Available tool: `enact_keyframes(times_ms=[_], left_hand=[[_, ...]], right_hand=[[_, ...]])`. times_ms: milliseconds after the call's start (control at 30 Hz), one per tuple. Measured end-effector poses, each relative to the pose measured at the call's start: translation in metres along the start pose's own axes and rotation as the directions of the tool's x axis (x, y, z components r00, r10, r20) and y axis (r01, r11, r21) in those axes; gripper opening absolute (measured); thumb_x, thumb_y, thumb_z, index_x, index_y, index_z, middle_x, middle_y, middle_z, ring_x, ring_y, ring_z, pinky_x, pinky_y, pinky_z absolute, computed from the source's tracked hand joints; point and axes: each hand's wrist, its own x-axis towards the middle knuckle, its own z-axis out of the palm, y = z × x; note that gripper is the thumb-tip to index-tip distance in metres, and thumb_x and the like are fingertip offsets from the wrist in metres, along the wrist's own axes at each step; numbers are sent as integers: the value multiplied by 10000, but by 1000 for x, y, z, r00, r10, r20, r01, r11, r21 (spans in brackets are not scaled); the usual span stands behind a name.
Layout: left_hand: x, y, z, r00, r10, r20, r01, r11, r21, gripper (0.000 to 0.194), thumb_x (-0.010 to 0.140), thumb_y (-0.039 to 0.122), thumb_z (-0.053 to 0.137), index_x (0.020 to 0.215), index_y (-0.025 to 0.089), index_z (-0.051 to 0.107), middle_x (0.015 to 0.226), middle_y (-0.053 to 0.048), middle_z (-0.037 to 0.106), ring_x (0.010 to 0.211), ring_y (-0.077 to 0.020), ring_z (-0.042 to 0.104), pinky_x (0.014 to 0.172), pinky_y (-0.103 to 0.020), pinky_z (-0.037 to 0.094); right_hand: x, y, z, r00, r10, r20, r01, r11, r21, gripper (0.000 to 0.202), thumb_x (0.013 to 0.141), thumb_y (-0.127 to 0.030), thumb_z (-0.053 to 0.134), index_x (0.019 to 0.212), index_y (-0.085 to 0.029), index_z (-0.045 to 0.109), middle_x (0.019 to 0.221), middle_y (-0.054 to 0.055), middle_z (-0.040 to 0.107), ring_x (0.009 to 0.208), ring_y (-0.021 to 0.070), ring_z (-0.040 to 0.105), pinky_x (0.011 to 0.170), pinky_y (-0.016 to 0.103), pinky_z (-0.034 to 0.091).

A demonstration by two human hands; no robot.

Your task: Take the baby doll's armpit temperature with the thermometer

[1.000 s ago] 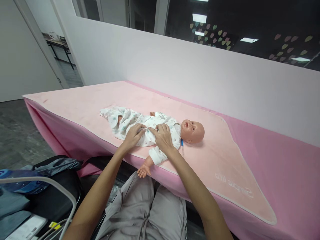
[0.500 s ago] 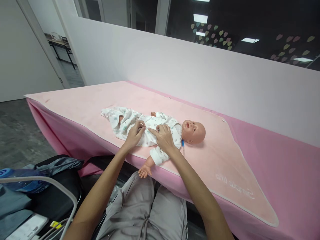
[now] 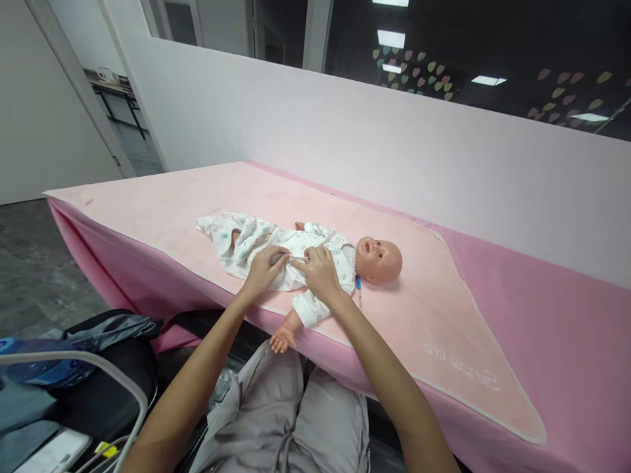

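Note:
A baby doll (image 3: 379,260) lies on its back, head to the right, in a white printed romper (image 3: 251,233). Over its belly, a thin white tie string (image 3: 298,257) stretches between my two hands. My left hand (image 3: 266,268) pinches the string's left part, thumb and fingers together. Closed on the right part is my right hand (image 3: 319,268), its index finger pointing left. Both hands rest close above the romper. The doll's near arm (image 3: 286,334) hangs past the table edge beneath my right wrist.
A pale pink mat (image 3: 473,315) covers the table over a darker pink cloth (image 3: 566,282). Beside the doll's neck lies a slim blue-capped item (image 3: 359,284). A black chair (image 3: 128,368) at lower left carries clothing and a blue bottle (image 3: 44,358). A white wall (image 3: 394,138) stands behind.
Both hands stay over the doll's belly. More of the white string shows between them now, and my left fingers have shifted slightly. The whole view has moved a little.

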Motion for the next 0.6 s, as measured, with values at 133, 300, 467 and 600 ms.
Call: enact_keyframes(times_ms=[133, 300, 467, 600], left_hand=[[3, 3, 2, 998, -52, -24, 52, 999, 7, 222, 821, 315, 457, 913, 186, 612, 863, -33, 646, 839, -188, 593, 788, -301, 425], [14, 5, -4, 990, -140, 35, 138, 990, 39, 321, 765, 289, 518, 1067, 195, 578, 771, -7, 635, 727, -175, 601, 695, -277, 434], [12, -2, -11, 995, 71, 74, -85, 975, 205, 226, 831, 354, 475, 869, 197, 634, 876, -46, 657, 855, -211, 586, 788, -321, 424], [-1, -8, -15, 978, 203, 52, -207, 898, 389, 266, 861, 374, 446, 926, 198, 634, 992, -71, 644, 977, -248, 544, 903, -381, 377]], right_hand=[[0, -1, 0, 1000, -24, 0, 24, 1000, -16, 329, 919, -168, 399, 1094, -330, 626, 975, 60, 522, 919, 188, 413, 907, 366, 270], [1, -1, 1, 999, -47, -15, 46, 998, -42, 290, 928, -198, 386, 1031, -281, 644, 953, 67, 532, 932, 189, 417, 934, 377, 268], [0, -1, 1, 998, -44, -46, 42, 998, -50, 264, 923, -209, 402, 1031, -273, 634, 945, 63, 530, 920, 186, 427, 929, 373, 285], [1, -1, 3, 998, -34, -58, 31, 998, -45, 277, 919, -176, 394, 1049, -270, 619, 915, 57, 536, 897, 182, 450, 928, 376, 307]])
